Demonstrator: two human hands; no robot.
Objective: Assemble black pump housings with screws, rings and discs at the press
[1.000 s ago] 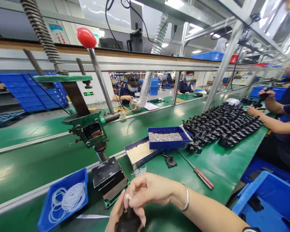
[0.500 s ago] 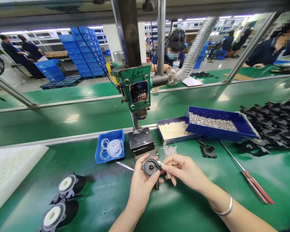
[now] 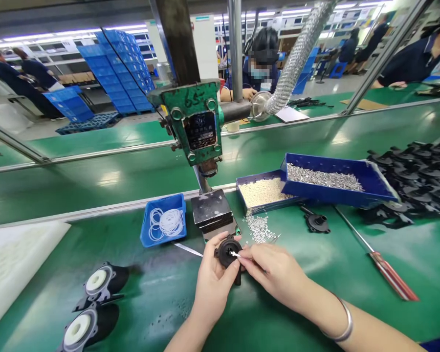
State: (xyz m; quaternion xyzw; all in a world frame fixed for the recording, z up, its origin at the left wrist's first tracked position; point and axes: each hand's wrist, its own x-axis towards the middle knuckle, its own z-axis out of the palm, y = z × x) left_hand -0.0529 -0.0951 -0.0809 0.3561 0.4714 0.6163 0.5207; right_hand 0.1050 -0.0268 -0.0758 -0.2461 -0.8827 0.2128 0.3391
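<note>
My left hand (image 3: 211,283) is closed around a small round black plastic housing (image 3: 227,251), held face up just above the green belt. My right hand (image 3: 275,274) pinches a tiny white pin (image 3: 235,254) whose tip rests at the centre of that housing. Both hands are low in the middle of the view, just in front of the base block (image 3: 212,213) of a green hand press (image 3: 196,124). A scatter of small silver beads (image 3: 258,228) lies on the mat right behind my right hand.
A small blue bin of white rings (image 3: 164,225) sits left of the press. Right of it are a tray of white pellets (image 3: 261,193) and a blue tray of screws (image 3: 333,185). A red-handled screwdriver (image 3: 377,261), stacked black housings (image 3: 418,181), two white-centred assemblies (image 3: 95,298) and seated co-workers surround me.
The view tilted down from the line to my hands. The housing turned face up in my left hand. My right hand brought the white pin from the housing's edge to its centre.
</note>
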